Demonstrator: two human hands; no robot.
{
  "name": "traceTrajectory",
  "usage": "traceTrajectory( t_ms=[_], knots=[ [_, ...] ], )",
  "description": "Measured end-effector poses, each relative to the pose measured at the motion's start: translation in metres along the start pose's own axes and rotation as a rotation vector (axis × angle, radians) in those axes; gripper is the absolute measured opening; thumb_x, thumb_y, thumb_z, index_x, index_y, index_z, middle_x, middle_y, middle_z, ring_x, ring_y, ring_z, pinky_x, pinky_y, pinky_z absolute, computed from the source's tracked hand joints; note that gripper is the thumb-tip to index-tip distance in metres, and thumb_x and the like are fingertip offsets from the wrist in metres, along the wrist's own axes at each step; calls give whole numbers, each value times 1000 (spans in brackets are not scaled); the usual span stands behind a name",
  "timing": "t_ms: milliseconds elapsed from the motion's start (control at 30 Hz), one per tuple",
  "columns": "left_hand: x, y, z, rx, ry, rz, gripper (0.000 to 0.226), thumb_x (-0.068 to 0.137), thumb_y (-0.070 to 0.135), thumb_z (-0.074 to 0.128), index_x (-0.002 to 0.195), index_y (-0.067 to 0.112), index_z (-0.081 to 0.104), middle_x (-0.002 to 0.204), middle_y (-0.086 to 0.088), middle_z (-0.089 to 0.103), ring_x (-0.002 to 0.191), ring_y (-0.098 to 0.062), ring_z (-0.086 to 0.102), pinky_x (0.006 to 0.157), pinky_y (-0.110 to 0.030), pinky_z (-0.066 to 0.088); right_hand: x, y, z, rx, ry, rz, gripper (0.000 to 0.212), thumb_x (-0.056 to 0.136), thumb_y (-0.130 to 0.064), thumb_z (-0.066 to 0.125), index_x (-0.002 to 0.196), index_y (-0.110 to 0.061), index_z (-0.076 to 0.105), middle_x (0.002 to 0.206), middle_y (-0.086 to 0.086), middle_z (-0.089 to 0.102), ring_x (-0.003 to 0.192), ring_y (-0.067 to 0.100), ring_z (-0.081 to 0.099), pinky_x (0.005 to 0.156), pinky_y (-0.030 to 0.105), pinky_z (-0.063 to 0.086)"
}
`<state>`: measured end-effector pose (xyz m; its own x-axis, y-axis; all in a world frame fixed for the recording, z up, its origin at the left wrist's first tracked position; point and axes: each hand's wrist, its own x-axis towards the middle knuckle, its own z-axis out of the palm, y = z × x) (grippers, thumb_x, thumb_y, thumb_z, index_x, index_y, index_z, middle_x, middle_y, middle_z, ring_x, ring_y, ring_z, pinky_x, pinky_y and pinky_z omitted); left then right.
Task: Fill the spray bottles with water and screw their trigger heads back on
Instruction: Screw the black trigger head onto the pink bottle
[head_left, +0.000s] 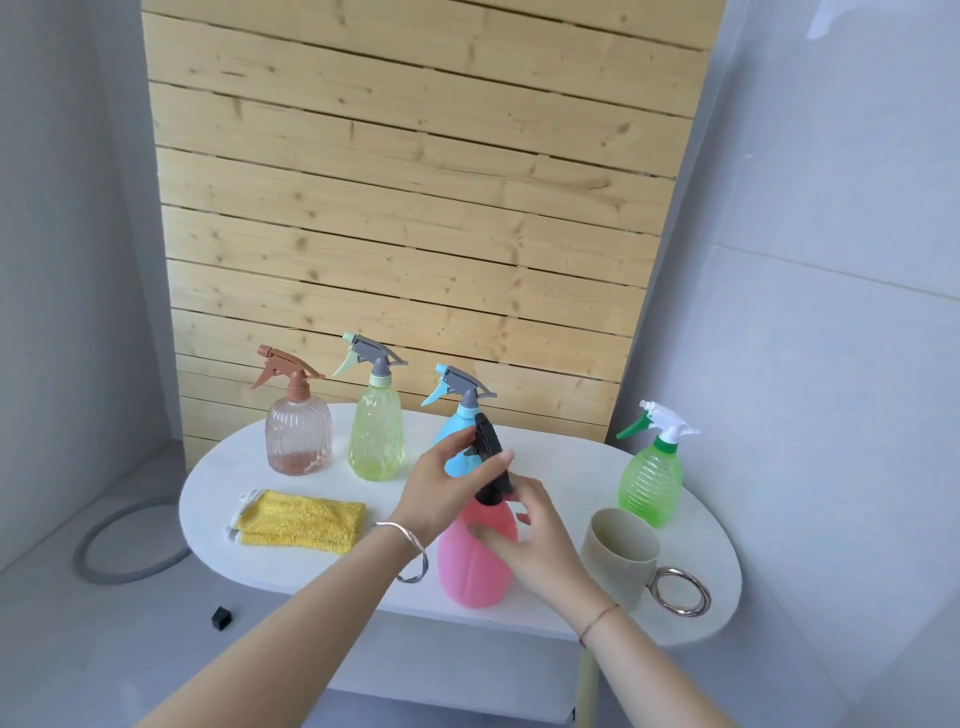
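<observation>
A pink spray bottle (470, 564) stands near the front edge of the white oval table (561, 457). Its black trigger head (491, 457) sits on the bottle's neck. My left hand (447, 488) pinches that black head between thumb and fingers. My right hand (540, 540) wraps around the pink bottle's upper body from the right. Behind stand a blue bottle (460, 415), partly hidden by my left hand, a yellow-green bottle (376, 431) and a clear pinkish bottle (298, 431), all with heads on. At the right stands a green bottle (652, 478) with a white head.
A beige mug (621, 551) with a metal ring handle stands just right of my right hand. A folded yellow cloth (301, 522) lies at the table's left front. A grey hose (124, 545) and a small black block (222, 618) lie on the floor at left.
</observation>
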<state>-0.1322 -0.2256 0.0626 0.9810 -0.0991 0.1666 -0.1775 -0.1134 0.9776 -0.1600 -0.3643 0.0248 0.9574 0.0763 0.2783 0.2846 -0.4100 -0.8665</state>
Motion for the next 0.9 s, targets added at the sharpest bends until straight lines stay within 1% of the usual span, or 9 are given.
traceTrajectory(
  t_ms=[100, 200, 300, 367, 467, 533, 600, 733, 900],
  knots=[
    [5, -1, 0, 66, -52, -7, 53, 84, 35, 71, 132, 28, 53, 125, 13, 54, 118, -3, 45, 94, -18, 29, -9, 5, -18, -67, 142, -46, 39, 84, -9, 65, 108, -38, 55, 115, -14, 53, 98, -4, 52, 83, 14, 38],
    [6, -1, -4, 57, -70, 55, 26, 90, 24, 66, 115, 29, 64, 112, 12, 63, 111, -4, 54, 96, -21, 34, -2, 0, -39, -27, 259, -68, 32, 89, -6, 59, 107, -32, 55, 118, -13, 55, 101, -4, 52, 89, 20, 40],
    [5, 1, -6, 44, -169, 101, 22, 96, 14, 55, 109, 28, 67, 102, 9, 70, 94, 3, 60, 92, -18, 40, 11, -22, -50, -15, 139, -69, 34, 97, -19, 51, 129, -29, 49, 131, -18, 48, 118, -13, 42, 96, 2, 29],
    [5, -1, -9, 66, -175, 108, 22, 97, 15, 54, 108, 32, 65, 103, 8, 69, 92, 6, 60, 89, -13, 40, 20, -33, -50, -19, 59, -43, 36, 99, -27, 45, 135, -26, 46, 134, -18, 45, 125, -6, 39, 101, 7, 27],
    [4, -8, -13, 82, -76, 92, 18, 91, 23, 63, 106, 34, 64, 107, 9, 67, 99, -1, 61, 85, -7, 41, 23, -42, -48, -32, 90, -10, 26, 101, -29, 41, 113, -25, 62, 112, -6, 65, 107, 6, 57, 93, 13, 41],
    [1, -11, -15, 65, 74, 82, 20, 84, 25, 72, 103, 29, 66, 104, 10, 66, 98, -9, 61, 84, -15, 47, 17, -46, -48, -48, 159, -27, 26, 101, -28, 41, 95, -26, 67, 91, -1, 71, 89, 11, 65, 79, 14, 45],
    [-2, -8, -16, 67, 152, 98, 16, 83, 28, 73, 98, 27, 68, 101, 12, 68, 97, -10, 63, 84, -19, 49, 9, -50, -48, 64, 150, -33, 28, 101, -25, 42, 91, -19, 67, 84, -6, 72, 78, 11, 70, 76, 18, 48],
    [-18, 10, -9, -21, -24, 40, 22, 93, 41, 57, 96, 27, 73, 96, 14, 72, 91, 9, 61, 75, 1, 39, 1, -52, -46, 144, -9, -8, 31, 101, -19, 39, 94, -16, 68, 89, -9, 72, 79, 10, 72, 75, 17, 52],
    [-17, 13, -5, -77, -79, 1, 21, 89, 30, 66, 106, 18, 66, 105, 4, 70, 103, -5, 63, 81, -9, 45, 10, -26, -55, 51, 16, 43, 18, 93, -9, 56, 106, -19, 63, 108, 0, 69, 96, 11, 65, 86, 18, 48]
  ],
)
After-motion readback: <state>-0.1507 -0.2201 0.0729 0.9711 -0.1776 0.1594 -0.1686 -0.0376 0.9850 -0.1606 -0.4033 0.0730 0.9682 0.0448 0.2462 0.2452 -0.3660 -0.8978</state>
